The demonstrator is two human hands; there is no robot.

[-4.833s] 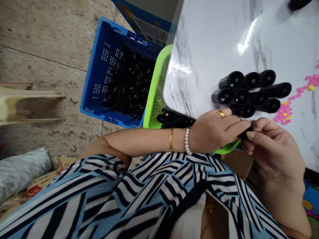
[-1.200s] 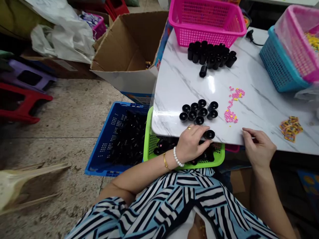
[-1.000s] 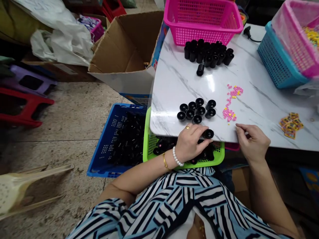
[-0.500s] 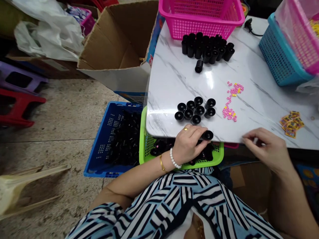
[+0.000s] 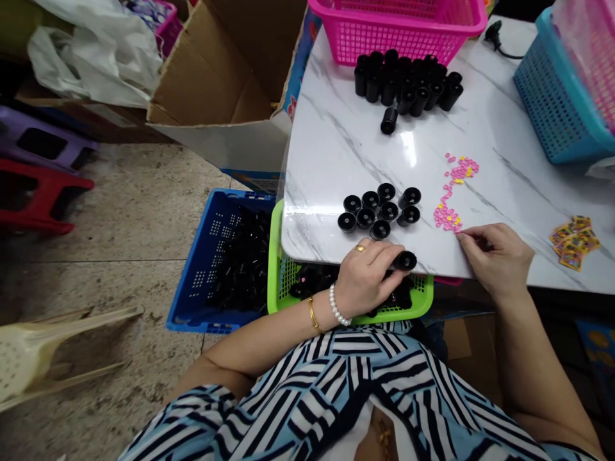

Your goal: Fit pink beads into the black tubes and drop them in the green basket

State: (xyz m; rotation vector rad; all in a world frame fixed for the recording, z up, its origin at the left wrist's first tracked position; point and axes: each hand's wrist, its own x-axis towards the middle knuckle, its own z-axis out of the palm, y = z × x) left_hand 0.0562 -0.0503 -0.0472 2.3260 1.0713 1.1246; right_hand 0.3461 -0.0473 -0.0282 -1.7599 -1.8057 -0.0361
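My left hand [image 5: 368, 275] grips a black plastic tube [image 5: 405, 260] at the near edge of the white marble table [image 5: 346, 147]. Just beyond it stands a cluster of several upright black tubes [image 5: 379, 208]. My right hand [image 5: 494, 256] rests on the table with its fingertips pinched at the near end of a scatter of small pink and yellow beads [image 5: 451, 192]. Whether a bead is between the fingers is not visible. A second group of black tubes [image 5: 406, 83] stands at the far side, one lying on its side.
A green basket [image 5: 283, 282] and a blue crate [image 5: 216, 256] with black parts sit below the table edge. A pink basket [image 5: 398, 25] and a teal basket [image 5: 557, 96] stand at the back. Small stickers [image 5: 574, 234] lie at right. An open cardboard box [image 5: 225, 83] is at left.
My right hand has moved from off the table edge up to the near end of the bead scatter. My left hand still holds the tube in the same spot.
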